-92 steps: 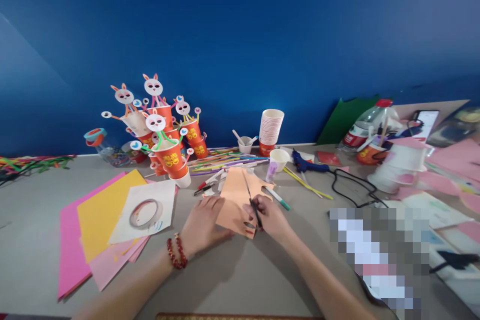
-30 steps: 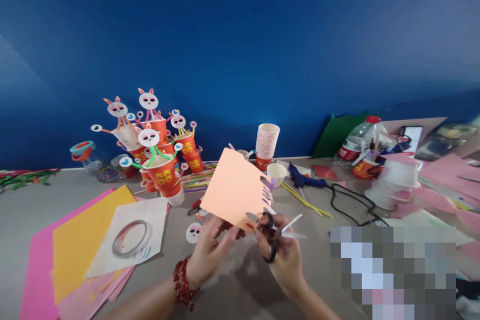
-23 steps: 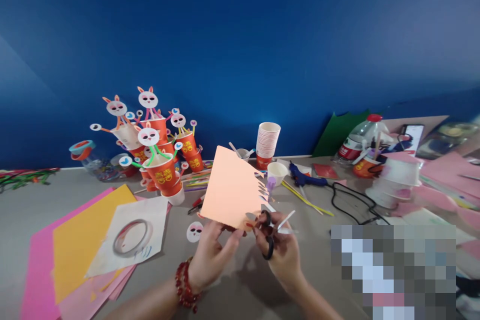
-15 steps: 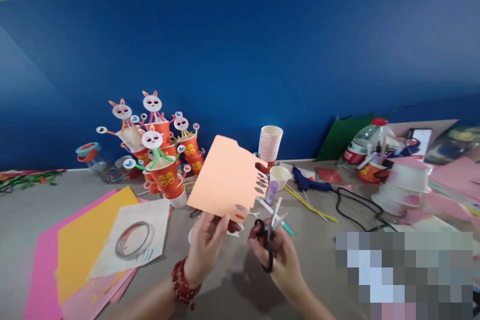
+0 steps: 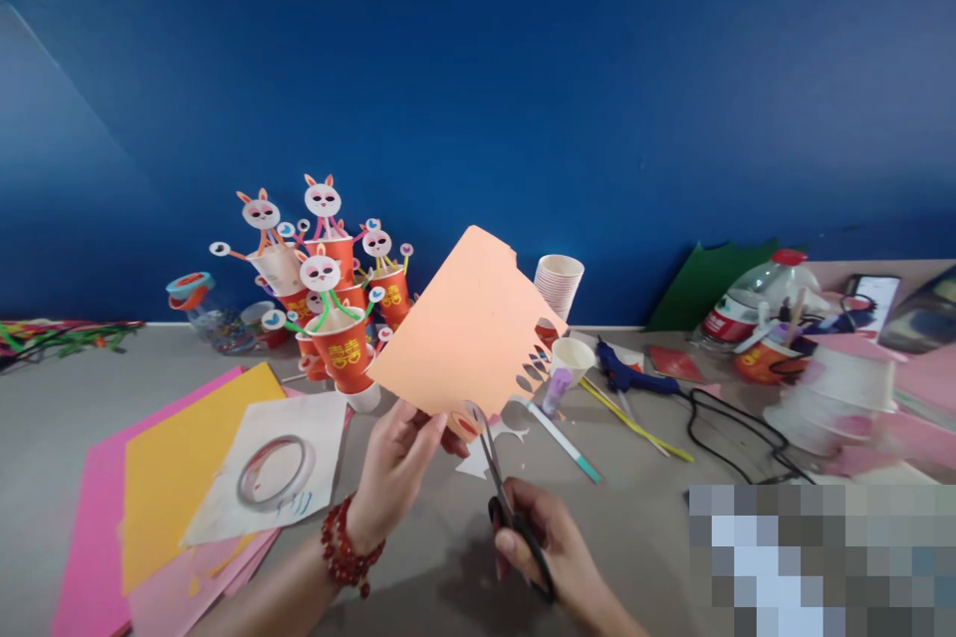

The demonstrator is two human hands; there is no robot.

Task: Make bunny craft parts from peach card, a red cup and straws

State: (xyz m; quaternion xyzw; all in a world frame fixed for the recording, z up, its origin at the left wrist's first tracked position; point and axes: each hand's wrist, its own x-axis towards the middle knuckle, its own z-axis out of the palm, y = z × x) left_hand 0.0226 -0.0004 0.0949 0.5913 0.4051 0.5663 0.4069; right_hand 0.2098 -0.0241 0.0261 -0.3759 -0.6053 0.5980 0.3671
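My left hand [image 5: 395, 473], with a red bead bracelet at the wrist, pinches the lower edge of a peach paper sheet [image 5: 467, 328] and holds it up above the table. Leaf-shaped holes run along the sheet's right edge. My right hand [image 5: 542, 547] grips black-handled scissors [image 5: 508, 508]. Their blades point up and reach the sheet's bottom edge, close to my left fingertips.
Rabbit-faced red paper cups [image 5: 329, 304] stand at the back left. Pink and yellow sheets [image 5: 171, 463] with a tape roll [image 5: 275, 458] lie left. A stack of cups [image 5: 559, 284], a blue glue gun [image 5: 623, 373] with cord, a marker [image 5: 560, 438] and a bottle [image 5: 754, 304] sit right.
Earlier the sheet lay on the table under both hands. It is now lifted and turned counter-clockwise. The scissors swung from pointing right to pointing up at its bottom edge.
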